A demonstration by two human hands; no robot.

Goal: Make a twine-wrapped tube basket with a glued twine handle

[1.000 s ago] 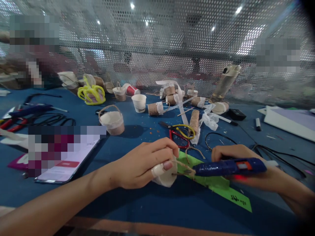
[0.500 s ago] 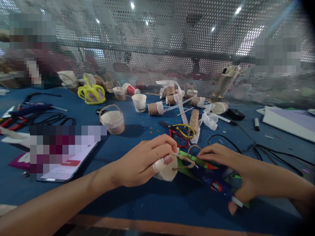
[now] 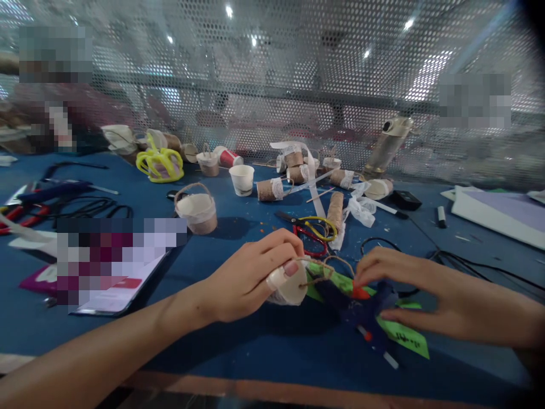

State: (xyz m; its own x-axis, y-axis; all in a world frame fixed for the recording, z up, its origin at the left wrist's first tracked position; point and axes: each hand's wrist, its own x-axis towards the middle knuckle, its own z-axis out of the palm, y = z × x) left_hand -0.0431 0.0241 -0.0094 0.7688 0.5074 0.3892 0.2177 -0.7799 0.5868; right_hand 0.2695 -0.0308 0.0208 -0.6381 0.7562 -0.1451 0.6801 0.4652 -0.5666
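My left hand (image 3: 255, 278) is closed around a small white paper cup (image 3: 293, 289), tipped so its mouth faces right. A twine handle (image 3: 319, 262) loops out from the cup's rim. Right of the cup, a dark blue glue gun (image 3: 340, 301) lies with its nozzle towards the twine and a glue stick (image 3: 390, 360) poking out of its rear. My right hand (image 3: 395, 284) has its fingers by the orange trigger (image 3: 360, 292) and its thumb on the other side of the grip. Beneath the gun lies a green strip (image 3: 404, 336) with dark writing.
Scissors with red and yellow handles (image 3: 315, 230) lie beyond my hands, near a twine roll (image 3: 335, 210). A twine-handled cup (image 3: 196, 213) and a phone (image 3: 128, 284) are left. Behind are several wrapped cups, a bottle (image 3: 387, 147) and a perforated metal screen (image 3: 272, 74). Black cables (image 3: 468, 264) run right.
My right hand has closed in on the glue gun's grip, and the gun has turned, its rear shifting left. More of the green strip shows. My left hand still holds the cup.
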